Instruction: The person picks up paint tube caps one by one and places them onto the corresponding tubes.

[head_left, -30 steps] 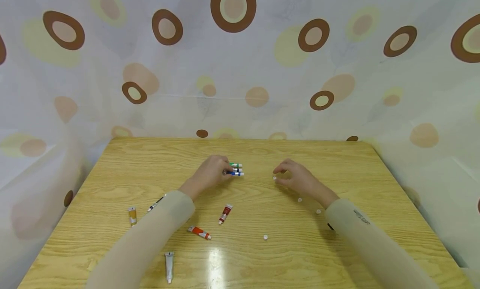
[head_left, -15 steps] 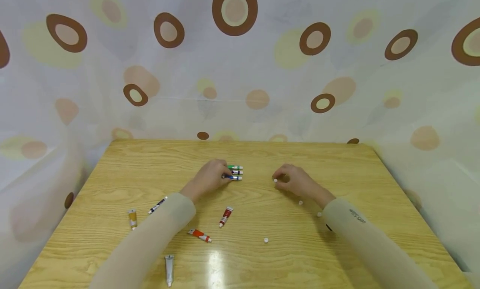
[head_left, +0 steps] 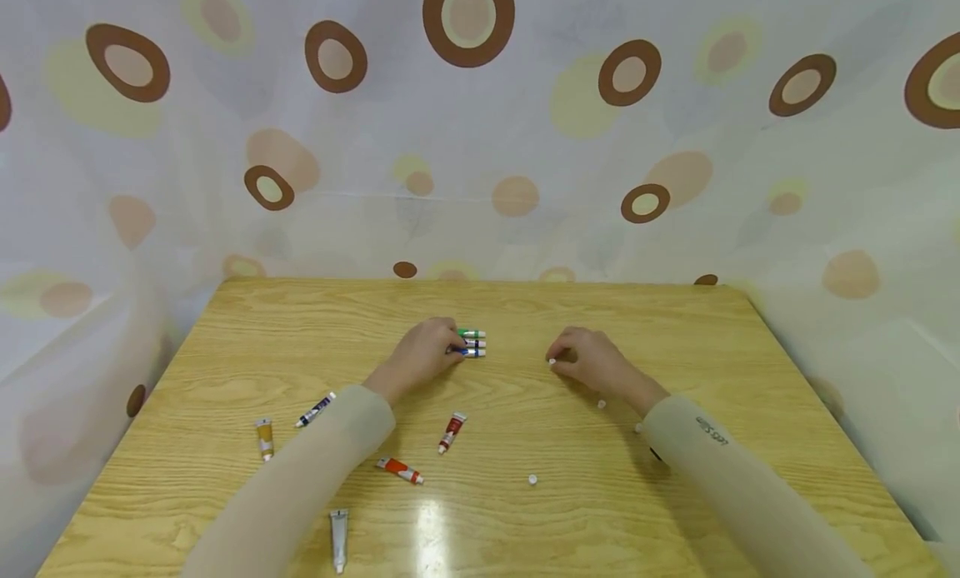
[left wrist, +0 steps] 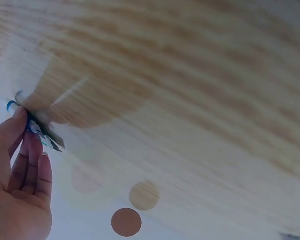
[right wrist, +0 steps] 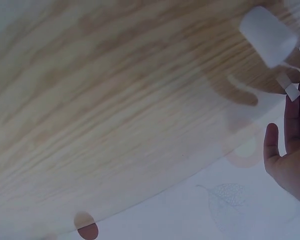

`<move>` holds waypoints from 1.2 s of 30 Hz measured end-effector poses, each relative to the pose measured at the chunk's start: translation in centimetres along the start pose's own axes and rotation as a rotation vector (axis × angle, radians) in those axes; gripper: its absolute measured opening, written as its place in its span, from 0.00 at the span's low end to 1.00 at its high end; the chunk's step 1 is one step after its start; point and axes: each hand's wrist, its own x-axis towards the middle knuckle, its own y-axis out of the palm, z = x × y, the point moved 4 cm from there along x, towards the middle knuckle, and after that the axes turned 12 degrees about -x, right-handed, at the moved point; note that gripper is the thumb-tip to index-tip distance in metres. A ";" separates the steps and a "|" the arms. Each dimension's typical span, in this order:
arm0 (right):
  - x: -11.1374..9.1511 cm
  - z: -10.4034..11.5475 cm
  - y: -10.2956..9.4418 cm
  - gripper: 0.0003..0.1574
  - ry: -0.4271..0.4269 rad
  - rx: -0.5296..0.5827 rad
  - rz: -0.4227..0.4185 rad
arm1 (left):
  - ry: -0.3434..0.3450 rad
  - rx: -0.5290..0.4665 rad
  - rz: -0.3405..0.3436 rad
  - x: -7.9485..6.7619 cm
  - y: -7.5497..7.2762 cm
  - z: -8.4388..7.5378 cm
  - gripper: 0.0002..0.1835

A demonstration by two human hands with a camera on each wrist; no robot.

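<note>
Fingers (left wrist: 45,172) of the left hand (head_left: 422,353) pinch a blue tube (head_left: 472,353), the nearest of three side by side toward the far middle of the table (head_left: 495,411). Just beyond it lie a dark-banded tube (head_left: 474,344) and, farthest, a green tube (head_left: 472,334) (whether the fingers touch these too, I cannot tell). Across a gap to the right, thumb and finger of the right hand (head_left: 600,368) pinch a small white cap (head_left: 552,361). A loose cap (head_left: 602,404) lies near that hand, a second cap (head_left: 639,428) beside the right sleeve (head_left: 738,478), a third cap (head_left: 532,480) nearer the front. Left of that are a red tube (head_left: 452,433), an orange tube (head_left: 401,470) and a silver tube (head_left: 340,540); farther left, a yellow tube (head_left: 265,439) and a purple tube (head_left: 316,410).
</note>
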 end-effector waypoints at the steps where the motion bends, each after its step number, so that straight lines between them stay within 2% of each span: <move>1: 0.0 0.0 0.0 0.08 -0.001 -0.001 -0.001 | -0.004 -0.001 0.000 0.0 0.0 0.0 0.09; 11: 0.2 0.2 0.0 0.06 -0.009 0.016 0.008 | -0.026 0.001 0.004 0.1 -0.1 -0.1 0.09; 18: -0.2 0.3 -0.8 0.08 0.026 0.092 0.005 | -0.015 0.006 0.000 -0.1 -0.4 -0.5 0.09; 27: -0.7 0.6 -2.4 0.10 0.051 0.141 -0.039 | 0.003 0.018 0.016 -0.3 -1.1 -1.0 0.11; 36: -1.5 1.2 -3.7 0.09 -0.004 0.112 -0.117 | 0.046 0.026 0.057 -0.9 -2.5 -2.3 0.10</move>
